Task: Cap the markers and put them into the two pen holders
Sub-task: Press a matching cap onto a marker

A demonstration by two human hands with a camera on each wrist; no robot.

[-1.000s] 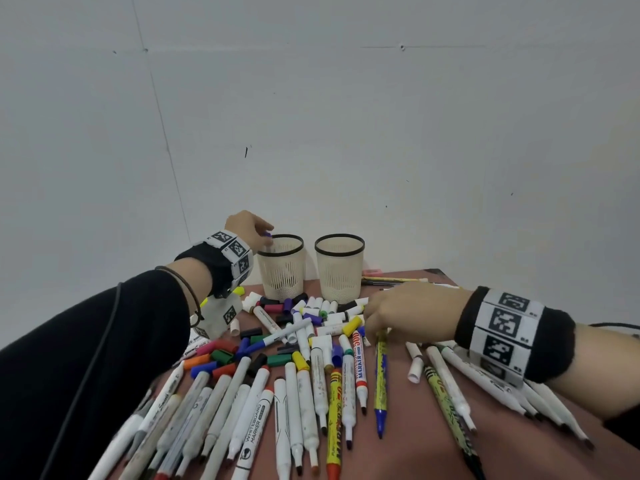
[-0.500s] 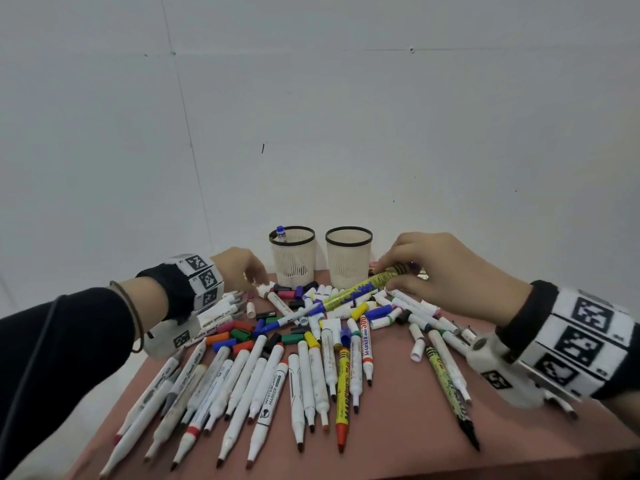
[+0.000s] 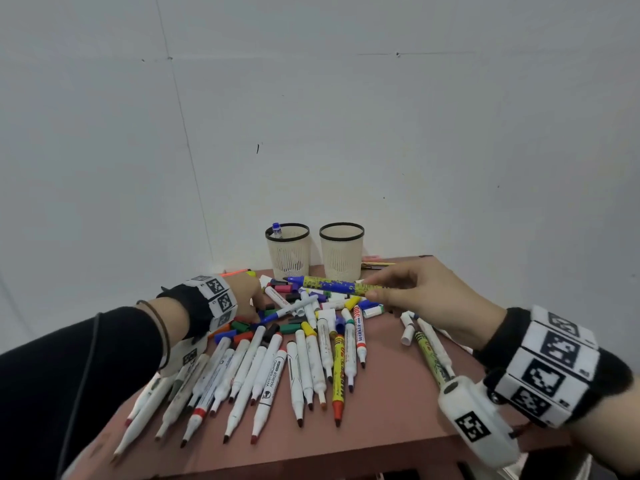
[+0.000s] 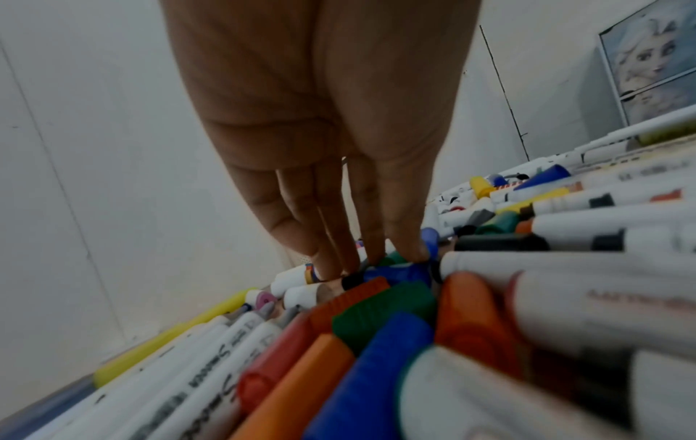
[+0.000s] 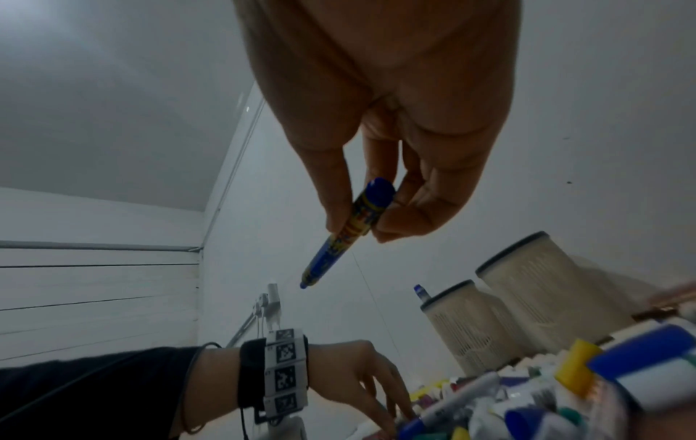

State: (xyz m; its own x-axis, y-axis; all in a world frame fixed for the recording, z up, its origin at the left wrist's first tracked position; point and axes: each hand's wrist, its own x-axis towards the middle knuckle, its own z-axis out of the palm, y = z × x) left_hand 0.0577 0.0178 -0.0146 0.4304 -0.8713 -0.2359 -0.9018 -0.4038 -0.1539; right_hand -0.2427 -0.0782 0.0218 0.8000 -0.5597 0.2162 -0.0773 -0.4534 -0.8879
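My right hand (image 3: 398, 289) pinches a yellow-and-blue marker (image 3: 332, 285) by its rear end and holds it level above the pile, its uncapped blue tip pointing left. In the right wrist view the same marker (image 5: 350, 229) sits between thumb and fingers. My left hand (image 3: 251, 299) reaches down into the loose caps (image 3: 242, 327) at the pile's left, fingers (image 4: 339, 238) straight and touching a blue cap (image 4: 399, 272). Two beige mesh pen holders stand at the back: the left holder (image 3: 288, 251) holds one blue-capped marker (image 3: 277, 230), while nothing shows above the rim of the right holder (image 3: 342, 251).
Many uncapped white markers (image 3: 270, 372) fan out across the brown table (image 3: 381, 434) toward its front edge. More markers (image 3: 429, 351) lie under my right forearm. A white wall stands right behind the holders. A few thin pens (image 3: 377, 264) lie beside the right holder.
My right hand has lifted the yellow-and-blue marker off the table and turned it level. My left hand has come away from the left holder, leaving a marker in it, and dropped to the caps.
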